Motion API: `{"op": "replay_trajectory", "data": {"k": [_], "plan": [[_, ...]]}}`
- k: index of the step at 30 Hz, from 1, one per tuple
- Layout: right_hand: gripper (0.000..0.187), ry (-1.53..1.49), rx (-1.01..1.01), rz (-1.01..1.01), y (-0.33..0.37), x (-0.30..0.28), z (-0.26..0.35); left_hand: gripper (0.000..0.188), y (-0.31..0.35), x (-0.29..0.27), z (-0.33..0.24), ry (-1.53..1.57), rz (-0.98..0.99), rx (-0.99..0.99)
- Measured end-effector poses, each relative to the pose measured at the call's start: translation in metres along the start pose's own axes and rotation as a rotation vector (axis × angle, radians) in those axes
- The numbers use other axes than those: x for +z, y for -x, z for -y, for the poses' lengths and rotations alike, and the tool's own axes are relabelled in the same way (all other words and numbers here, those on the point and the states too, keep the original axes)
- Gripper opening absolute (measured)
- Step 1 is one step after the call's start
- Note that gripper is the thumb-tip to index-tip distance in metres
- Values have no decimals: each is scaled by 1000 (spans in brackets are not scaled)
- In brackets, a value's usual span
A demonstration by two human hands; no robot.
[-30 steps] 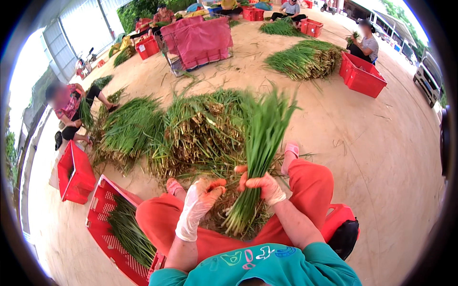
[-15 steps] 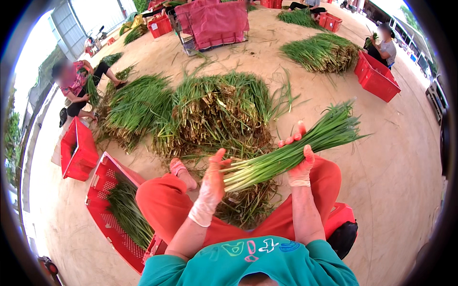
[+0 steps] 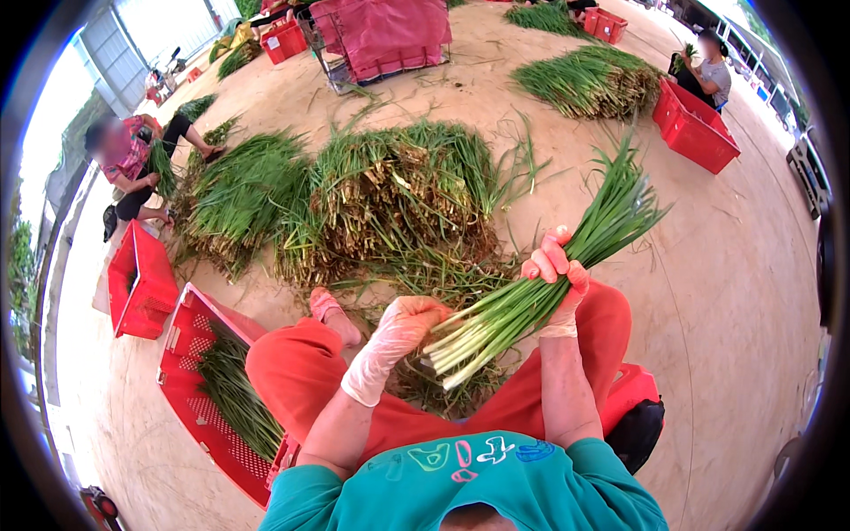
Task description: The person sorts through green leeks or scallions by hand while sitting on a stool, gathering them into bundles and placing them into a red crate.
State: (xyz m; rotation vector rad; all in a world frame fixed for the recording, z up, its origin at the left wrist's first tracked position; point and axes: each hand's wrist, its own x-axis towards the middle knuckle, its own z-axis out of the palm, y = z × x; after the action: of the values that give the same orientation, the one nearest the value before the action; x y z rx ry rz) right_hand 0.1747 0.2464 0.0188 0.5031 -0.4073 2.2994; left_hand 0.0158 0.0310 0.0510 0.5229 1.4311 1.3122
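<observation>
A bunch of garlic chives (image 3: 540, 296), pale at the cut ends and green at the tips, slants across my lap. My right hand (image 3: 558, 279), in a thin glove with reddish fingers, is wrapped round its middle. The leaf tips point up and to the right, the white ends down and to the left. My gloved left hand (image 3: 403, 332) is beside those white ends, its fingers pressed together at the bunch's left edge. Whatever lies between these fingertips is too small to make out. Beyond my legs lies a large heap of untrimmed chives (image 3: 398, 190) with brown, ragged bases.
By my left knee stands a red crate (image 3: 190, 354) with chives in it, and another red crate (image 3: 146, 283) is further left. Loose leaf scraps (image 3: 443, 389) lie between my legs. A person (image 3: 133, 168) sits at far left, another (image 3: 708, 71) at far right beside a red crate (image 3: 695, 133).
The bunch has tilted steeper, its tips swinging upward and its white ends downward. My right fingers have closed round it. My left hand has turned from open beside the ends to pinched fingers.
</observation>
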Motion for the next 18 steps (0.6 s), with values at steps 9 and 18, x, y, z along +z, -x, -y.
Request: {"op": "replay_trajectory", "data": {"k": [9, 18], "plan": [[50, -4, -190, -117, 0, -3, 27, 21, 31, -6, 3, -76, -196, 194], [52, 215, -104, -281, 4, -5, 13, 25, 18, 22, 21, 123, -26, 24]]}}
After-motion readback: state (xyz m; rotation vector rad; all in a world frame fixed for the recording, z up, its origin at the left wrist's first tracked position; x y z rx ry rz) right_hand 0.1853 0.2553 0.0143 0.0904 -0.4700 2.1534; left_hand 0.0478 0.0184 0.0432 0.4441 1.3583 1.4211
